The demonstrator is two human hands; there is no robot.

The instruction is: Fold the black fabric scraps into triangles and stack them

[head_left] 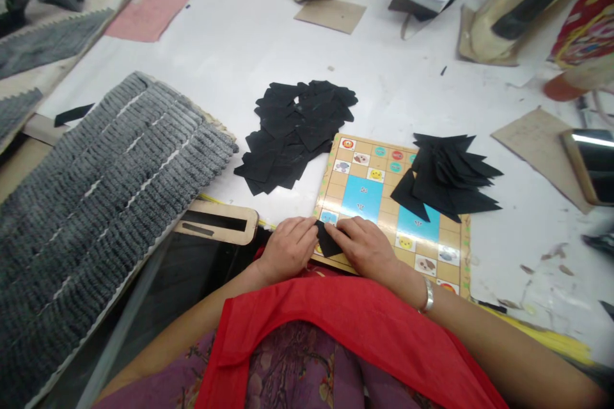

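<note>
I log remotely: loose black pieces [300, 128], heaped nearby, presumably for reach. Left hand [290, 244], fingers holding a small black piece [328, 243] against the game board [362, 195], apparently for firm backing. Right hand [367, 244], fingers pinning its other side. Pointed black stack [448, 176], partly on board, seemingly kept separate.
</note>
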